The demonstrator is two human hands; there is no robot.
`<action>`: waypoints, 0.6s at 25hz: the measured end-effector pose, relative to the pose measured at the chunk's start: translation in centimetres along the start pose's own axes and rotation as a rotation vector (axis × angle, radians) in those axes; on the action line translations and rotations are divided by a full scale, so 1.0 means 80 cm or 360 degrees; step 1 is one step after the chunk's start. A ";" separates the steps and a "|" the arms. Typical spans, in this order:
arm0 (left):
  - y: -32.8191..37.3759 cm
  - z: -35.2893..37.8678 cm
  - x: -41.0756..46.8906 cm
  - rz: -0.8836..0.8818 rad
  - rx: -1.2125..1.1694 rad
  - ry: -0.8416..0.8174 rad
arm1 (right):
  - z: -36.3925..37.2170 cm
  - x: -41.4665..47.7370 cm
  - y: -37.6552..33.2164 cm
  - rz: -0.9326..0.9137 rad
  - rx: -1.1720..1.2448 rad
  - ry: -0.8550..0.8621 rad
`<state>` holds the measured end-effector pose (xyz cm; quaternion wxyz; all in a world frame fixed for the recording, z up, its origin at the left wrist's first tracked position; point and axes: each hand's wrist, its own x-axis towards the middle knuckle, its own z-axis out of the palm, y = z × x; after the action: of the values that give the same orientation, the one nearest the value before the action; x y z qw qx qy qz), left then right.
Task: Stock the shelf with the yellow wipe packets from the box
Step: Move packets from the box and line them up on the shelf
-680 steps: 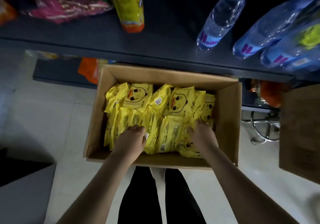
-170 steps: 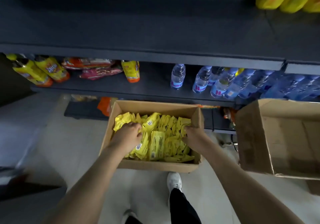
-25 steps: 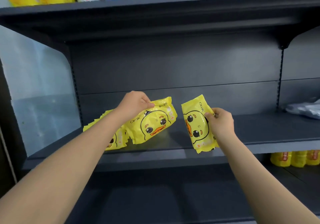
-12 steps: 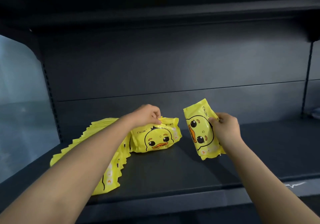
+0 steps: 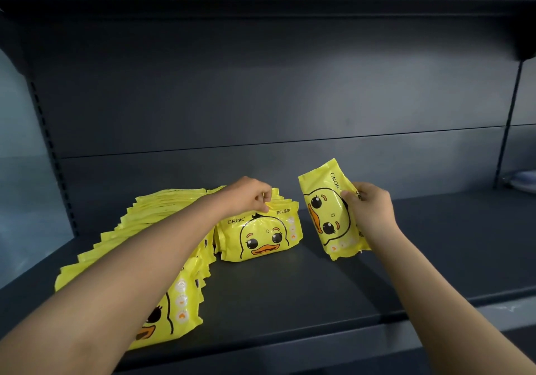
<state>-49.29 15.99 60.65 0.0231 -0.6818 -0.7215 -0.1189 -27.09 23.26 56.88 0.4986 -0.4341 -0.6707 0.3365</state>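
The brand name "ckak" stands at the upper left of the upright packet [image 5: 261,238], whose top edge the left hand [image 5: 249,196] pinches. At its upper right are four Chinese characters, 婴儿湿巾. The tilted packet [image 5: 327,218] gripped by the right hand [image 5: 369,209] bears the same "ckak", running sideways along its upper edge. The round marks on the nearest packet [image 5: 179,302] are too small to read.

Dark back panel [image 5: 261,84], slotted upright [image 5: 51,148], dim light.
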 end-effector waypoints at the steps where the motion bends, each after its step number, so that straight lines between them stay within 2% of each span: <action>1: -0.002 -0.001 -0.003 -0.0003 -0.0030 0.0003 | 0.001 -0.002 -0.001 0.0000 0.0007 -0.0005; 5: -0.008 -0.020 -0.023 -0.0031 -0.0088 0.0072 | -0.004 -0.012 -0.022 -0.0083 0.0085 -0.0063; 8: -0.017 -0.038 -0.050 -0.0089 -0.0001 0.0208 | -0.001 -0.017 -0.049 -0.0238 0.0049 -0.0425; 12: -0.039 -0.049 -0.085 -0.0204 0.0110 0.0407 | 0.052 -0.019 -0.078 -0.0595 -0.0561 -0.1004; 13: -0.045 -0.050 -0.093 -0.0235 0.0119 0.0448 | 0.074 -0.020 -0.078 -0.0723 -0.0710 -0.1062; 15: -0.053 -0.050 -0.105 -0.0271 0.0108 0.0510 | 0.118 -0.027 -0.065 -0.1036 -0.0971 -0.0972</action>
<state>-53.41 6.79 62.27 0.1506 -0.5894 -0.7672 -0.2031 -37.15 19.03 58.04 0.2107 -0.2114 -0.9522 0.0656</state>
